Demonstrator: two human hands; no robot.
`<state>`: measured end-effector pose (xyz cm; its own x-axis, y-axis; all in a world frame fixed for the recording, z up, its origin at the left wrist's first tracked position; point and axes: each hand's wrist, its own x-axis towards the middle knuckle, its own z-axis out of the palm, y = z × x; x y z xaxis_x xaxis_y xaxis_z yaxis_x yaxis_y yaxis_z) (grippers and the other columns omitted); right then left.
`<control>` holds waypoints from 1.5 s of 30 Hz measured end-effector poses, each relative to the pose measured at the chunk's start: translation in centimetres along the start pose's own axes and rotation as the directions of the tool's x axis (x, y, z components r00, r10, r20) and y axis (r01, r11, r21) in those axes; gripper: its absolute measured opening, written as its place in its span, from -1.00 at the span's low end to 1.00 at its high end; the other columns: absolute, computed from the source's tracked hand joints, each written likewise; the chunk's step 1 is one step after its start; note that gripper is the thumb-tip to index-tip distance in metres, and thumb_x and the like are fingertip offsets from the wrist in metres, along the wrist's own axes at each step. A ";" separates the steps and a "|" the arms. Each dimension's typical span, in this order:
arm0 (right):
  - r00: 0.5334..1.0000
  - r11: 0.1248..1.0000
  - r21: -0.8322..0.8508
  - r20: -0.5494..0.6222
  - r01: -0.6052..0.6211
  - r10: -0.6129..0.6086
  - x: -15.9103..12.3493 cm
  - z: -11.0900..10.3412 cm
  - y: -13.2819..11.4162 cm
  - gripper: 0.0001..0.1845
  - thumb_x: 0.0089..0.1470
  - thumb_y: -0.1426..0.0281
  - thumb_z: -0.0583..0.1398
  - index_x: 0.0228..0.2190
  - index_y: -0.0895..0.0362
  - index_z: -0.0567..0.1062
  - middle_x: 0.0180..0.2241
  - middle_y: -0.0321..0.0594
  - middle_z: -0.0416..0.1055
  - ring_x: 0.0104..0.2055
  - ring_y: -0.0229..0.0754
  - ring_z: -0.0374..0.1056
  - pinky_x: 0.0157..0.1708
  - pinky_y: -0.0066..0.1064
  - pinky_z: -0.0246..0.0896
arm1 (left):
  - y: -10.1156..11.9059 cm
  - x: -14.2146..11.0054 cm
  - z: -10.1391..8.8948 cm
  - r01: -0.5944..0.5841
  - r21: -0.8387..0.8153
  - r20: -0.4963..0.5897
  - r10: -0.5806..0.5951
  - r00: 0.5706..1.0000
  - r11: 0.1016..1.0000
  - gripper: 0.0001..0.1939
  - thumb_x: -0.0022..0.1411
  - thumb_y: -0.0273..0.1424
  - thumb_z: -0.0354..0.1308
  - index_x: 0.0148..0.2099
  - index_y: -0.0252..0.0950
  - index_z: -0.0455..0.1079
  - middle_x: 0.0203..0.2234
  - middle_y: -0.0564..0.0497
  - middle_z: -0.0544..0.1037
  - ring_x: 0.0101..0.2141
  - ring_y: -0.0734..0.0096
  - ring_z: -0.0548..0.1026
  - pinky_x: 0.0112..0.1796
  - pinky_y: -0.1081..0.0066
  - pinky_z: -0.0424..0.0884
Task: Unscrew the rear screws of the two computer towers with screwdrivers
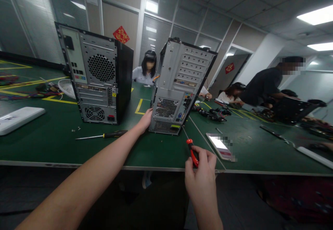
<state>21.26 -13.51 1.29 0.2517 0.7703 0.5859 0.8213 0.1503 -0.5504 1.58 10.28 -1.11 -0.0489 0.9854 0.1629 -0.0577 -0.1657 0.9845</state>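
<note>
At the far left, a flat white device (22, 119) lies on the green tabletop (59, 150), with thin coloured wires (28, 94) and a white dish (67, 88) beyond it. Next stands a black-sided computer tower (97, 84), its rear panel facing the person, showing a round fan grille, port openings and a lower vent. A few tiny pale pieces (76, 129) lie before it, and nearer still a black-and-yellow screwdriver (110, 134) rests, its shaft pointing left. The left forearm passes over the end of its handle, and the left hand (146, 121) touches the lower left edge of a second computer tower (171, 87); its fingers are partly hidden, so how firmly they close cannot be told. This tower stands on the table in the middle, its rear panel also toward the person, an orange cable (156, 78) showing at its left side. Just right of it, the right hand (203, 165) is closed around a red-and-black screwdriver (193, 153), whose shaft points at the tower's lower right corner; whether the tip touches is unclear. Farther right lie a phone (220, 146), bundled black cables (213, 113) and, near a standing co-worker (262, 79), a dark open case (288, 109).
</note>
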 end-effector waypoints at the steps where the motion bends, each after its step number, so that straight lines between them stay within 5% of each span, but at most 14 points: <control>1: 1.000 1.000 0.002 0.002 0.000 0.000 0.0 0.0 -0.1 -0.65 0.25 0.33 0.06 0.02 0.12 0.43 0.00 -0.01 0.21 -0.05 0.04 0.37 -0.09 -0.06 0.35 | 0.0 0.0 0.1 -0.009 0.004 -0.006 0.009 1.000 1.000 -0.45 0.33 -0.01 0.01 0.20 -0.18 0.43 0.23 -0.07 0.47 0.24 0.05 0.37 0.21 0.17 0.24; 22: 0.998 0.998 0.005 -0.017 -0.055 0.056 0.2 0.0 -0.2 -0.55 0.35 0.15 -0.01 0.07 0.15 0.39 -0.07 0.02 0.39 -0.08 0.06 0.40 -0.13 -0.10 0.31 | 0.6 -0.4 0.1 -0.017 0.001 -0.005 0.017 1.000 1.000 -0.43 0.33 -0.04 0.02 0.24 -0.23 0.41 0.26 -0.11 0.44 0.24 0.05 0.37 0.20 0.17 0.26; 28: 0.999 1.000 0.013 -0.043 0.007 -0.007 0.3 0.1 0.0 -0.62 0.35 0.16 0.01 -0.12 0.08 0.54 -0.06 -0.05 0.26 -0.04 0.02 0.36 -0.02 -0.07 0.31 | 0.0 0.0 0.0 -0.003 0.000 -0.004 0.003 1.000 1.000 -0.42 0.32 -0.01 0.03 0.24 -0.19 0.40 0.23 -0.10 0.47 0.23 0.03 0.39 0.21 0.13 0.26; 36: 1.000 1.000 0.006 -0.022 -0.007 0.008 0.0 0.2 0.2 -0.65 0.21 0.34 0.08 -0.01 0.10 0.47 -0.02 -0.04 0.18 -0.09 -0.02 0.35 -0.09 -0.10 0.36 | -0.2 0.3 0.3 -0.058 -0.007 -0.015 0.058 0.998 0.998 -0.48 0.31 -0.07 0.03 0.17 -0.22 0.46 0.26 -0.07 0.44 0.25 0.09 0.37 0.24 0.20 0.23; 45: 1.000 0.999 0.023 -0.018 -0.024 0.024 0.1 0.0 -0.2 -0.69 0.25 0.28 0.07 -0.02 0.13 0.36 -0.07 -0.04 0.23 -0.11 -0.01 0.36 -0.15 -0.14 0.34 | -0.1 0.1 0.1 -0.009 0.005 -0.012 0.009 1.000 1.000 -0.45 0.31 -0.02 0.02 0.22 -0.16 0.42 0.25 -0.06 0.46 0.24 0.05 0.38 0.21 0.15 0.26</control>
<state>21.15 -13.50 1.47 0.2806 0.7626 0.5828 0.8029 0.1463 -0.5779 1.65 10.38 -1.15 -0.0615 0.9834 0.1709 -0.0520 -0.1742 0.9833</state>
